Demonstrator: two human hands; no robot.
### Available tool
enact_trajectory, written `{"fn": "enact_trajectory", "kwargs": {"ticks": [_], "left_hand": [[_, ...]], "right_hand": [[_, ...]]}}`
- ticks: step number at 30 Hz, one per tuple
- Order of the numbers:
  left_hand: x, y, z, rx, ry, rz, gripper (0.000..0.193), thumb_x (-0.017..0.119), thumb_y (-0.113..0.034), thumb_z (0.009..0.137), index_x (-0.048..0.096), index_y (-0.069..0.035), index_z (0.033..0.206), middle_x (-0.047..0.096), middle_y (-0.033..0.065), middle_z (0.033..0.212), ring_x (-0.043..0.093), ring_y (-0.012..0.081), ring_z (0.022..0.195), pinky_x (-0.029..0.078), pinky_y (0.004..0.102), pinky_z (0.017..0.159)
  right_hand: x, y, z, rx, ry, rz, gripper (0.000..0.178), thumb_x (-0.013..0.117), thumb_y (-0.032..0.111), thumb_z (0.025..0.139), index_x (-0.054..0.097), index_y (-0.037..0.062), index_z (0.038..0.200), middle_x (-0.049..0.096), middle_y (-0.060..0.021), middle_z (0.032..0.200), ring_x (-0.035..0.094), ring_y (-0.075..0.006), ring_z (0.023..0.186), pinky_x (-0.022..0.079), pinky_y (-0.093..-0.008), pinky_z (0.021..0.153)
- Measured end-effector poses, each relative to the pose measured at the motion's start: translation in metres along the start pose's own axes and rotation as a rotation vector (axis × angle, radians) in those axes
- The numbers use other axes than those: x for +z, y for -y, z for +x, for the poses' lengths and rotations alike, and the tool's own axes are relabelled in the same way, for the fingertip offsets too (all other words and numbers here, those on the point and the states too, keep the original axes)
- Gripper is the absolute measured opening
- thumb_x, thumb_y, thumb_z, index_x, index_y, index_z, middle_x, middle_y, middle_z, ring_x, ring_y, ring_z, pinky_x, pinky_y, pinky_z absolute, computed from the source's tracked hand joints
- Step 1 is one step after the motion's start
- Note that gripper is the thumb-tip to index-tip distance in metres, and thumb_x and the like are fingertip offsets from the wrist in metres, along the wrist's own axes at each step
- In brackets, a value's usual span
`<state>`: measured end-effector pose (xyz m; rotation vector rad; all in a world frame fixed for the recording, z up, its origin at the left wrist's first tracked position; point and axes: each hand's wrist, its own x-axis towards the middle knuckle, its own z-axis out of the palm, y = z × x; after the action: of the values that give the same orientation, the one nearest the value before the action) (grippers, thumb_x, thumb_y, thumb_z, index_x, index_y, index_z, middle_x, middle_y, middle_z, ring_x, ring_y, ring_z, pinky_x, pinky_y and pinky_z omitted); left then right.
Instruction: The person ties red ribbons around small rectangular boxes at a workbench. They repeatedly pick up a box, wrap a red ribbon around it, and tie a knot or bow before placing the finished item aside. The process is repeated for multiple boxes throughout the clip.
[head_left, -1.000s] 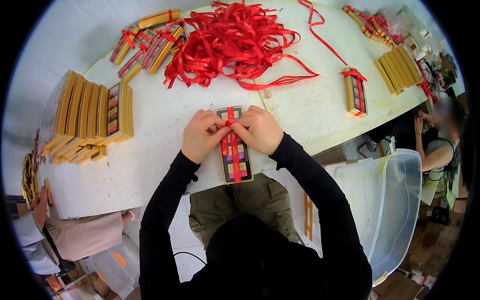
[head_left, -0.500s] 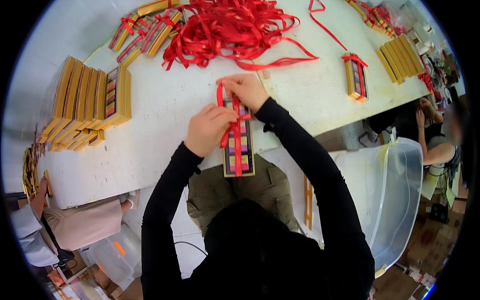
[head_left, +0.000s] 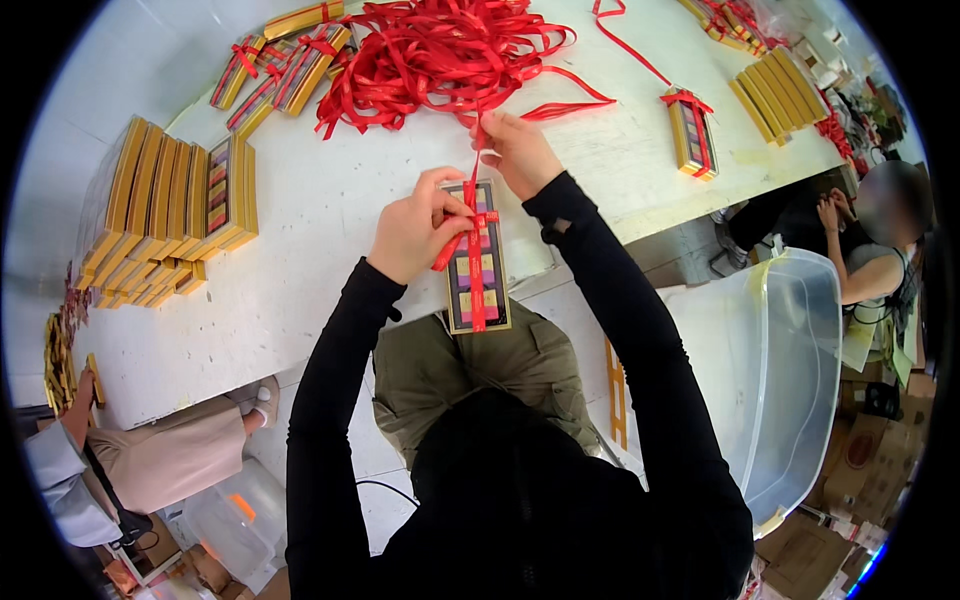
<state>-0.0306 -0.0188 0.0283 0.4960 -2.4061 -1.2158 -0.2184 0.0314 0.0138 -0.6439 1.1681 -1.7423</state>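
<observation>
In front of me a narrow gold-edged gift box [head_left: 463, 301] with a clear top lies at the table's near edge, its near end jutting over my lap. Purple, pink and yellow pieces show through the top. A red ribbon [head_left: 476, 262] runs lengthwise along it and crosses near the far end. My left hand [head_left: 419, 226] pinches the ribbon beside the crossing. Beyond the box's far end, my right hand [head_left: 517, 152] grips a strand of the ribbon, which stretches taut between the hands.
A big heap of red ribbon [head_left: 430, 60] lies at the back. Stacked gold boxes [head_left: 165, 200] stand left, with ribboned boxes [head_left: 300, 70] behind. One ribboned box [head_left: 692, 135] and more gold boxes [head_left: 778, 95] are right. A clear plastic bin [head_left: 800, 370] sits below the table, near another person [head_left: 870, 270].
My right hand has moved right and away from the box, drawing the ribbon from a loop into a taut strand. My left hand stays at the crossing. The view has shifted slightly.
</observation>
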Motion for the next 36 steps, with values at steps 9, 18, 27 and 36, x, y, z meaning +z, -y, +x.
{"fn": "enact_trajectory", "kwargs": {"ticks": [9, 18, 27, 36], "left_hand": [[-0.005, 0.003, 0.017, 0.033, 0.035, -0.048, 0.026, 0.071, -0.009, 0.073, 0.060, -0.001, 0.095, 0.068, 0.0074, 0.074, 0.065, 0.0144, 0.070, 0.050, 0.0260, 0.065], [0.005, 0.000, 0.006, -0.090, -0.039, -0.149, 0.015, 0.064, -0.005, 0.075, 0.065, 0.000, 0.089, 0.069, 0.0084, 0.074, 0.065, 0.0123, 0.062, 0.049, 0.0238, 0.059], [0.009, 0.002, 0.004, -0.049, -0.114, -0.038, 0.018, 0.063, -0.003, 0.074, 0.064, 0.000, 0.092, 0.069, 0.0088, 0.076, 0.065, 0.0130, 0.064, 0.049, 0.0241, 0.059], [0.009, 0.016, 0.007, -0.057, -0.006, -0.416, 0.014, 0.062, 0.002, 0.082, 0.064, 0.003, 0.096, 0.066, 0.0033, 0.082, 0.056, 0.0047, 0.067, 0.046, 0.0186, 0.061]], "right_hand": [[0.044, 0.039, -0.062, -0.204, 0.857, -0.727, 0.015, 0.052, 0.019, 0.091, 0.060, 0.0079, 0.085, 0.057, 0.0010, 0.077, 0.054, -0.0148, 0.076, 0.040, -0.0321, 0.087], [0.016, 0.016, -0.133, -0.357, -0.109, -0.925, 0.013, 0.070, 0.025, 0.074, 0.072, 0.0127, 0.079, 0.060, -0.0012, 0.068, 0.058, -0.0213, 0.066, 0.043, -0.0338, 0.070], [0.028, -0.007, -0.117, -0.476, -0.152, -1.276, 0.013, 0.070, 0.020, 0.076, 0.071, 0.0084, 0.081, 0.061, -0.0075, 0.070, 0.060, -0.0235, 0.067, 0.047, -0.0343, 0.062], [0.007, 0.004, -0.084, -0.330, -0.120, -1.189, 0.017, 0.073, 0.022, 0.070, 0.072, 0.0083, 0.080, 0.063, -0.0093, 0.071, 0.062, -0.0259, 0.066, 0.050, -0.0361, 0.065]]}}
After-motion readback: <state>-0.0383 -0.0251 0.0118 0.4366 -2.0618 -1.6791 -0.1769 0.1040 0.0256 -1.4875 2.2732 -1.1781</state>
